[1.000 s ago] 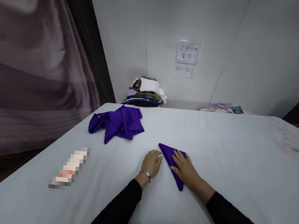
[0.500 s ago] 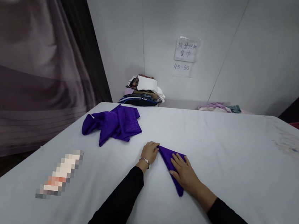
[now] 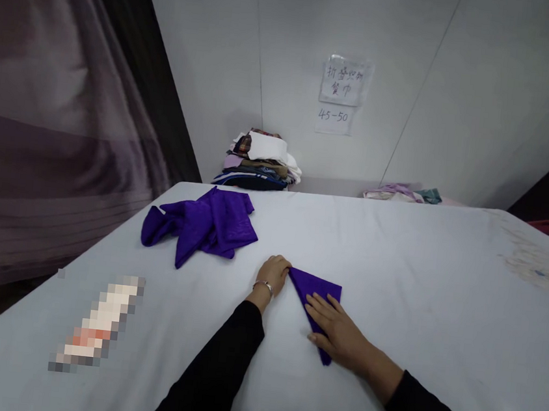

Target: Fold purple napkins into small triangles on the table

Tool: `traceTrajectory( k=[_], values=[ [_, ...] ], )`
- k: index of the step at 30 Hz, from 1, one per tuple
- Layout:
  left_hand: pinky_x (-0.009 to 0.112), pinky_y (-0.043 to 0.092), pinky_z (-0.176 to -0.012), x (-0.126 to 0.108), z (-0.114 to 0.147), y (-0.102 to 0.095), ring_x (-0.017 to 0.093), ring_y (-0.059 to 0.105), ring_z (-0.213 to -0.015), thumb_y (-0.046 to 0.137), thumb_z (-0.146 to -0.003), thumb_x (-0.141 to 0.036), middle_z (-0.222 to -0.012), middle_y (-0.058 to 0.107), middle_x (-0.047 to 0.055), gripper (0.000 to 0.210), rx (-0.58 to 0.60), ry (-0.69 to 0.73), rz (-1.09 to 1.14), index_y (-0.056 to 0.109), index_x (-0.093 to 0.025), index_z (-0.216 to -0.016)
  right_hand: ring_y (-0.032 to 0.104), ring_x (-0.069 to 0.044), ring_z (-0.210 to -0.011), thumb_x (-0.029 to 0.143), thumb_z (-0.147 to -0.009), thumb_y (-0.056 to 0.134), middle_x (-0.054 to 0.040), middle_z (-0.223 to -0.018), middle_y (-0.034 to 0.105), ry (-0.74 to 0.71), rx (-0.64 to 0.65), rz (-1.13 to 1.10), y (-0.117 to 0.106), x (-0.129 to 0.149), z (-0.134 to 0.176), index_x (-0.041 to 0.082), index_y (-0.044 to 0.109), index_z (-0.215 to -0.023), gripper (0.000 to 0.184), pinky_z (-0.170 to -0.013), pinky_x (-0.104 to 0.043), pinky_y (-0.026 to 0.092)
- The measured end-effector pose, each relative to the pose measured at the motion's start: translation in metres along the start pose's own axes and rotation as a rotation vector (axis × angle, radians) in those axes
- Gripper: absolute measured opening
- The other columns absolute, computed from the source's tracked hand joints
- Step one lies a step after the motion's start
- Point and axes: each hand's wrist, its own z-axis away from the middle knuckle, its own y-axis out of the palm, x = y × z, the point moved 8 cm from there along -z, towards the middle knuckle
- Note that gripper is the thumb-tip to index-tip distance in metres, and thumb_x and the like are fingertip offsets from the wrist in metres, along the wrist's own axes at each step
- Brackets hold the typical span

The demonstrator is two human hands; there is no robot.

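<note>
A purple napkin (image 3: 316, 284), folded into a flat triangle, lies on the white-covered table in front of me. The fingers of my left hand (image 3: 274, 273) are closed on its left corner. Across the middle and near part of the cloth rests my right hand (image 3: 339, 333), palm down with fingers stretched out. That hand hides part of the napkin's right side, while its top edge and the near tip show. Farther left, a loose crumpled heap of purple cloth (image 3: 218, 222) lies apart from both hands.
A pixelated oblong item (image 3: 100, 318) lies at the left of the table (image 3: 420, 260). Behind the far edge are a stack of folded clothes (image 3: 259, 161) and a few pastel cloths (image 3: 396, 192). Handwritten signs (image 3: 343, 85) hang on the wall; a curtain (image 3: 57, 124) hangs at the left.
My right hand has slid a little toward me and left over the napkin, uncovering its top right corner. My left hand keeps its place at the left corner. The view has shifted slightly.
</note>
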Motion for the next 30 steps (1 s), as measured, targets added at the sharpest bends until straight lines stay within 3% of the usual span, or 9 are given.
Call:
traceTrajectory(
  k=[7,11,15,18,20,24,30],
  values=[
    [0.027,0.043,-0.081,0.004,-0.005,0.005,0.016,0.052,-0.088,0.046,-0.085,-0.015,-0.089,0.062,0.002,0.022,0.002,0.027,-0.036,0.066,-0.023,-0.088,0.015,-0.024,-0.134,0.049,-0.088,0.039,-0.0077,-0.145,0.021,-0.027,0.0,0.023,-0.002,0.002,0.001,0.021,0.022,-0.14,0.062,-0.108,-0.047,0.009],
    [0.03,0.045,-0.079,0.012,-0.007,-0.003,0.017,0.054,-0.087,0.04,-0.085,-0.011,-0.087,0.063,0.004,0.028,-0.042,-0.012,-0.071,0.066,-0.023,-0.088,0.013,-0.024,-0.134,0.052,-0.088,0.036,-0.0091,-0.146,0.02,-0.033,0.001,0.029,-0.003,0.003,0.001,0.019,0.021,-0.141,0.064,-0.108,-0.046,0.008],
    [0.035,0.04,-0.091,-0.011,-0.001,-0.01,0.019,0.052,-0.102,0.036,-0.087,-0.017,-0.105,0.062,0.006,0.031,-0.095,0.023,-0.079,0.059,-0.02,-0.107,0.014,-0.024,-0.134,0.056,-0.088,0.033,-0.0111,-0.145,0.023,-0.042,-0.003,0.031,-0.003,0.003,0.001,0.017,0.021,-0.14,0.066,-0.108,-0.047,0.008],
    [0.038,0.028,-0.104,-0.05,0.011,0.006,0.019,0.039,-0.122,0.036,-0.089,-0.032,-0.128,0.051,0.004,0.037,0.005,0.213,-0.079,0.048,-0.021,-0.122,0.014,-0.025,-0.134,0.056,-0.087,0.034,-0.012,-0.144,0.024,-0.053,-0.016,0.039,-0.003,0.003,0.001,0.016,0.021,-0.14,0.068,-0.108,-0.047,0.007],
    [0.044,0.019,-0.108,-0.06,0.017,0.022,0.022,0.026,-0.131,0.033,-0.089,-0.041,-0.138,0.04,0.007,0.047,0.124,0.244,-0.118,0.039,-0.018,-0.13,0.013,-0.025,-0.134,0.056,-0.087,0.034,-0.0123,-0.145,0.023,-0.058,-0.023,0.044,-0.003,0.003,0.0,0.015,0.021,-0.141,0.068,-0.108,-0.047,0.007],
    [0.045,0.016,-0.108,-0.047,0.017,0.042,0.023,0.015,-0.135,0.026,-0.089,-0.048,-0.145,0.026,0.01,0.058,0.265,0.106,-0.198,0.03,-0.014,-0.135,0.011,-0.024,-0.134,0.057,-0.087,0.032,-0.0129,-0.144,0.023,-0.038,-0.015,0.049,-0.002,0.004,0.001,0.015,0.02,-0.141,0.069,-0.108,-0.047,0.006],
    [0.043,0.012,-0.109,-0.041,0.015,0.047,0.022,0.01,-0.136,0.022,-0.088,-0.048,-0.147,0.018,0.009,0.061,0.28,0.082,-0.271,0.024,-0.012,-0.138,0.01,-0.026,-0.134,0.061,-0.084,0.035,-0.0135,-0.146,0.018,-0.085,0.027,0.009,0.009,0.023,0.027,0.015,0.019,-0.141,0.075,-0.108,-0.048,0.006]
  ],
)
